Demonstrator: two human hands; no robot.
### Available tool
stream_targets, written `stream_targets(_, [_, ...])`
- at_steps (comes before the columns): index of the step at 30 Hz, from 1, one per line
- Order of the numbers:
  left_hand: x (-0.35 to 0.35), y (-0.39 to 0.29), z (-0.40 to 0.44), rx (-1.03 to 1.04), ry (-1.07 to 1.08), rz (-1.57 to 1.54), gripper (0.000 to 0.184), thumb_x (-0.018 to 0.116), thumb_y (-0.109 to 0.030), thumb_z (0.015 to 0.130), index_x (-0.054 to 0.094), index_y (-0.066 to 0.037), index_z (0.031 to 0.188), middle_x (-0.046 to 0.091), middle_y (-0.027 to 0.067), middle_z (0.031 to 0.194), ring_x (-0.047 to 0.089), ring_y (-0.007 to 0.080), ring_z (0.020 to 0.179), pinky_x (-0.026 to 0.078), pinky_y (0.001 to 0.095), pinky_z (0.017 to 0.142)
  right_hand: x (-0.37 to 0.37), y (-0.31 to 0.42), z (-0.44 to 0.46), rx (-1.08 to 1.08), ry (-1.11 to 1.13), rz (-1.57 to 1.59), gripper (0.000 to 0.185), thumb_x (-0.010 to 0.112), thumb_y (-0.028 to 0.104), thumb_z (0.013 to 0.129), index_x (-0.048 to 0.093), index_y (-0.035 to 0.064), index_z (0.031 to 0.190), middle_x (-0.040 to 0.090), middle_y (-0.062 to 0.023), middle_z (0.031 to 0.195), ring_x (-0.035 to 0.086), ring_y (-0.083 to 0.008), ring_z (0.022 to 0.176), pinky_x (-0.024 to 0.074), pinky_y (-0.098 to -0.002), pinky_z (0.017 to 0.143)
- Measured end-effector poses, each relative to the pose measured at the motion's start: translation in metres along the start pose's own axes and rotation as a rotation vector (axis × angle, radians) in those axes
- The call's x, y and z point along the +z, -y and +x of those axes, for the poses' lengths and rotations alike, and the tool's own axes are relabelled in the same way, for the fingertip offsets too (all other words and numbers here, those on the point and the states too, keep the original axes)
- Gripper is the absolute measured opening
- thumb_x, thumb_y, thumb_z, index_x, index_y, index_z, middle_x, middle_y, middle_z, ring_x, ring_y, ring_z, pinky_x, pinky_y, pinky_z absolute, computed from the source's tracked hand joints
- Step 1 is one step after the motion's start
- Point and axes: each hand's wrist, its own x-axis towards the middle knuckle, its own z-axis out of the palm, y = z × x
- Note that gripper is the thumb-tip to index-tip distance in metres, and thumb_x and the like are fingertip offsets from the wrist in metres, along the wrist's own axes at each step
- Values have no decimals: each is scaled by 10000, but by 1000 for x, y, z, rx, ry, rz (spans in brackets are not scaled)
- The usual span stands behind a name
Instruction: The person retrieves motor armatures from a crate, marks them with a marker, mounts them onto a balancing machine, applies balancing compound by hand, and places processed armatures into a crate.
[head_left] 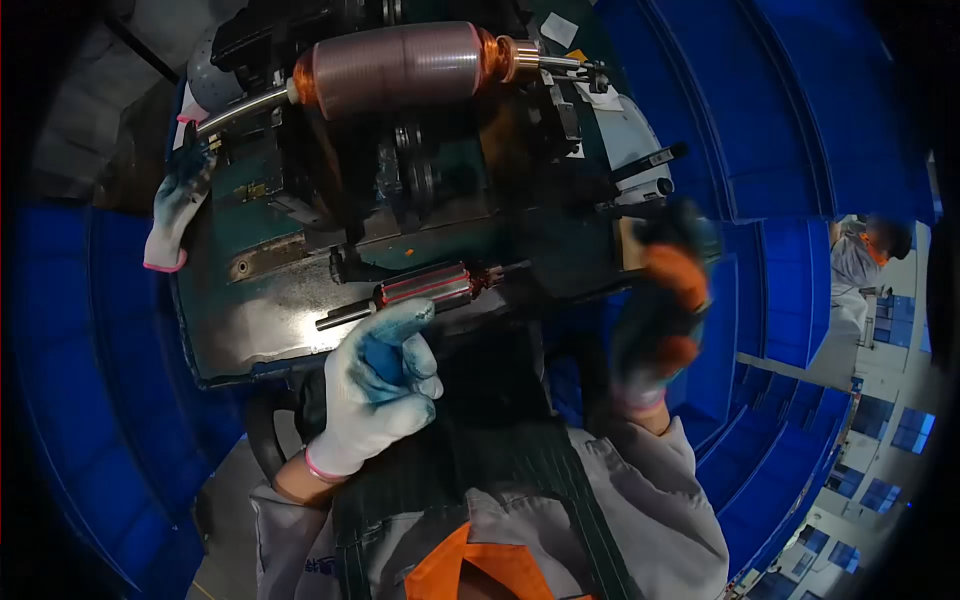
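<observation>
My left hand (380, 390), in a white glove with a blue-green coated palm, is held just below the small armature (428, 285). Its fingers are loosely bent and apart, with nothing in them. The small armature lies on the bench, its steel shaft pointing left, with a red line along its core. My right hand (645, 345) is smeared by motion at the bench's right edge. It grips an orange-and-black tool (677, 275), whose exact kind is too blurred to tell. A large armature (395, 70) with copper windings rests across a machine at the back.
A loose glove with a pink cuff (178, 215) lies on the bench's left edge. Two dark-and-white pen-like items (650, 162) are at the right. Blue panels (770, 100) stand around the bench (240, 345). Another person (858, 265) is farther off at the right.
</observation>
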Motion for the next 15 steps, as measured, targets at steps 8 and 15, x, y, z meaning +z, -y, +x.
stream_targets(8, [23,-3,20,-171,-31,105,147,707,-34,681,595,-15,774,584,8,665,543,73,605,448,204,593,71,15,-23,478,660,367,765,749,192,614,386,35,1269,327,-192,1325,462,-271,1144,434,-366,881])
stream_targets(15, [12,5,29,638,453,762,425,539,-198,820,493,84,1134,517,208,1097,484,293,1092,336,420,968,78,19,-41,50,68,454,577,691,359,709,502,51,1158,521,-123,1130,543,-264,982,378,-392,906])
